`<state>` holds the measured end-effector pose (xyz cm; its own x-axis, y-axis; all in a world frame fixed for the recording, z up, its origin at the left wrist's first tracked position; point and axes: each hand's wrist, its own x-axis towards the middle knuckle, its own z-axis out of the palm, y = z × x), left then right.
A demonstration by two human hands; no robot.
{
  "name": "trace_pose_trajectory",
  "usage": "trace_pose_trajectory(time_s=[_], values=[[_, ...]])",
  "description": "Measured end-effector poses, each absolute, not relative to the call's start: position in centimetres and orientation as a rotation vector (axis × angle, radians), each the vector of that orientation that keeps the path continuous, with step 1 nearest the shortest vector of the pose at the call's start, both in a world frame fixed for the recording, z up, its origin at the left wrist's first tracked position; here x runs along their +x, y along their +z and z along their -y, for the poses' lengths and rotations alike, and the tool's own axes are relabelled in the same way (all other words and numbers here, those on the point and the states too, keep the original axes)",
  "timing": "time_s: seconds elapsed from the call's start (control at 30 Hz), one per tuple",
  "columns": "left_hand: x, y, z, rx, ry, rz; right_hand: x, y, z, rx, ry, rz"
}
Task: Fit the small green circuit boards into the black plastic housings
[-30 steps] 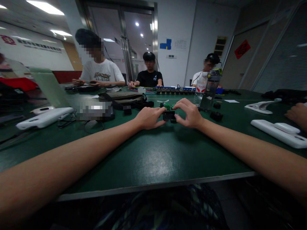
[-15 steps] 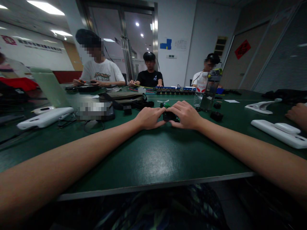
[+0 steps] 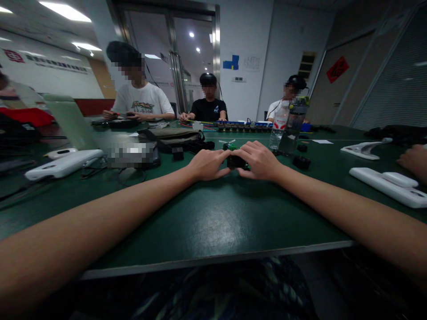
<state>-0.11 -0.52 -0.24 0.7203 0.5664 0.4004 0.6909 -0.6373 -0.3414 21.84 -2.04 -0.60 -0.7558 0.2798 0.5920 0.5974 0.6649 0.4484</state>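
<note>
Both my hands meet over the table around a small black block-shaped part (image 3: pixel 236 162). My left hand (image 3: pixel 209 164) grips its left side, thumb low and fingers on top. From the right, my right hand (image 3: pixel 258 160) grips it the same way, its fingers curled over the upper edge. Bits of green, seemingly small terminal pieces (image 3: pixel 230 146), show just behind the block; whether they are attached to it I cannot tell. Fingers cover much of the block.
Right of my hands lie black blocks (image 3: pixel 301 162), behind them a clear bottle (image 3: pixel 293 126). White devices (image 3: pixel 387 186) rest at right, another (image 3: pixel 65 163) at left near a green bottle (image 3: pixel 70 122). Co-workers sit across the green table (image 3: pixel 213 222); a person's hand (image 3: pixel 413 158) shows far right.
Hardly anything differs: both hands keep their hold on the black block, and the view has shifted very slightly.
</note>
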Motion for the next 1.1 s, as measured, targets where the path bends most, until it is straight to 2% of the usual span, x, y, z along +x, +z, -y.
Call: trace_pose_trajectory(time_s=[1.1], values=[[-0.17,-0.15,0.54,-2.464,-0.333,0.937,22.05,-0.7,1.97,-0.664,-0.777,2.407]])
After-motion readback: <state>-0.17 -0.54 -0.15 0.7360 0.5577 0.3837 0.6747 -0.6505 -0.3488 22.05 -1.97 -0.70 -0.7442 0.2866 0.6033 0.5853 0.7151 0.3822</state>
